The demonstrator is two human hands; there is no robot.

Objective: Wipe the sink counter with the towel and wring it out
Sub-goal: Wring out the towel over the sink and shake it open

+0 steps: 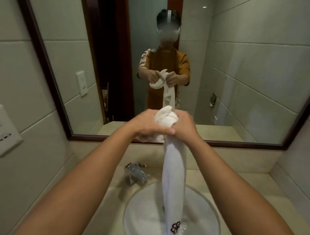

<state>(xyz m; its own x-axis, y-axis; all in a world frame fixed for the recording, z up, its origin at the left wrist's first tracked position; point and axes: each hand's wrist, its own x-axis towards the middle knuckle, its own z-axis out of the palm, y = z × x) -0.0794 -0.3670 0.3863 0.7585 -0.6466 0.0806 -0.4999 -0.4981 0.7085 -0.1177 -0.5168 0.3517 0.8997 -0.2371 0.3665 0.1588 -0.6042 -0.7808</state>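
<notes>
A white towel (172,182) with a dark embroidered logo near its lower end hangs as a long roll over the round white sink basin (140,213). Its bunched top sits between my hands, held up in front of the mirror. My left hand (148,125) grips the bunched upper part from the left. My right hand (183,127) grips the towel from the right, just where the roll starts to hang. The beige stone counter (228,185) surrounds the basin.
A chrome faucet (136,173) stands at the back left of the basin. A framed mirror (244,87) covers the wall ahead and reflects a person holding the towel. A white wall socket (0,130) sits on the left tiled wall. Tiled walls close both sides.
</notes>
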